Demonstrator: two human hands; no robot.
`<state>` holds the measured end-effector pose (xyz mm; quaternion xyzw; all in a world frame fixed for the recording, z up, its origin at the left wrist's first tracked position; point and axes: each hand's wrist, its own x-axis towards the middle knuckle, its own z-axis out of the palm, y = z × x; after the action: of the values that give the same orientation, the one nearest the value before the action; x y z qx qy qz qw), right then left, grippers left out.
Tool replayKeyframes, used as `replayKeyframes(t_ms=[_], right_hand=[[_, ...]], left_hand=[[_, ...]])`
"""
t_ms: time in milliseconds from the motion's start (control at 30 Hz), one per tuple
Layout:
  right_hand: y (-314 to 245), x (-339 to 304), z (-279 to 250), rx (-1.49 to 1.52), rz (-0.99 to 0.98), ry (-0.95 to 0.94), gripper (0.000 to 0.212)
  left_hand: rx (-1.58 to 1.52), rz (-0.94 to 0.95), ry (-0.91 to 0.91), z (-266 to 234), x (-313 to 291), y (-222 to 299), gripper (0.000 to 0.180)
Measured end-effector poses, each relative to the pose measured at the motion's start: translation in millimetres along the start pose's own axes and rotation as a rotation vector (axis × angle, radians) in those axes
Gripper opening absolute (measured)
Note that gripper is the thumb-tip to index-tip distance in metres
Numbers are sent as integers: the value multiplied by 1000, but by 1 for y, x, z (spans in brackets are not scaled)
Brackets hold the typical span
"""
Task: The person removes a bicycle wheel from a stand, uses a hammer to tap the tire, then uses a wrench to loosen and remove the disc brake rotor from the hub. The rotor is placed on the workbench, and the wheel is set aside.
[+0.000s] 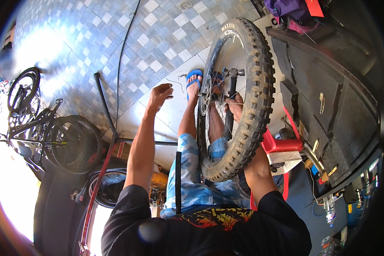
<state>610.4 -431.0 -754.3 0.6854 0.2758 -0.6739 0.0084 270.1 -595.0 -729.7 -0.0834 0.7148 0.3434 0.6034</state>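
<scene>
A bicycle wheel with a knobby, dusty tyre (260, 85) stands upright between my legs, its spokes and hub in view from the side. My right hand (234, 107) reaches past the tyre and is wrapped round the black handle of what looks like a hammer (228, 123). The hammer's head lies level with the hub area, seen partly through the spokes. To the left of the wheel, my left hand (160, 94) hovers over the floor, apart from the tyre. Its fingers are loosely bent and spread from the thumb, with nothing visible in them.
Red-and-black metal stand bars (104, 164) lie left of my legs. Farther left is a black bicycle (34, 128). A red plastic stool (281, 143) sits at the right, beside a dark workbench (328, 115). A black cable (123, 47) crosses the tiled floor (158, 30).
</scene>
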Motion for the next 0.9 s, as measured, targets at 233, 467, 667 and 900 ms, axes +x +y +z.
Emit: replayKeyframes(t_ms=[233, 467, 667, 900], right_hand=[[-3, -15, -17, 1, 10, 6, 29], [-13, -87, -73, -359, -39, 123, 34], [6, -201, -143, -546, 2, 217, 41], [82, -291, -171, -207, 98, 337, 38]], left_hand=[[363, 655, 74, 24, -101, 117, 38], [560, 1101, 92, 88, -224, 241, 44], [431, 1376, -101, 179, -318, 347, 33], [407, 1627, -317, 311, -405, 453, 25]])
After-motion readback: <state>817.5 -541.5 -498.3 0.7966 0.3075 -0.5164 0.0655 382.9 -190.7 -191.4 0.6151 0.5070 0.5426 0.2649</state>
